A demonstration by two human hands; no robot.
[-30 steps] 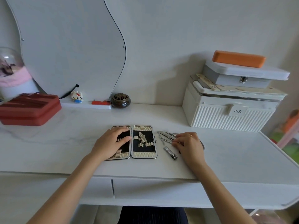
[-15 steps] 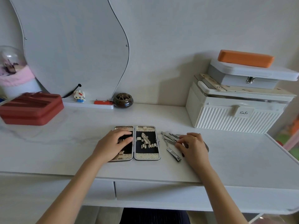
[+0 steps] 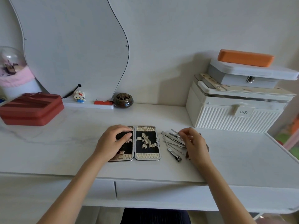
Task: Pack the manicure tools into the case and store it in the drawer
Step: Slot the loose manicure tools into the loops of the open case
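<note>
- Across the lower frame, your table has its front edge running left to right, with two drawer fronts just beneath; bare tabletop lies left of the case and right of your right hand.
- Your left hand lies flat on the left half of the open case, fingers relaxed, gripping nothing.
- Your right hand has its fingers curled onto the pile of manicure tools just right of the case; whether it pinches one, you cannot tell.
- One nail clipper lies at the pile's near side.
- One red box sits at middle left and one white ribbed box at right, both well apart from the case.
</note>
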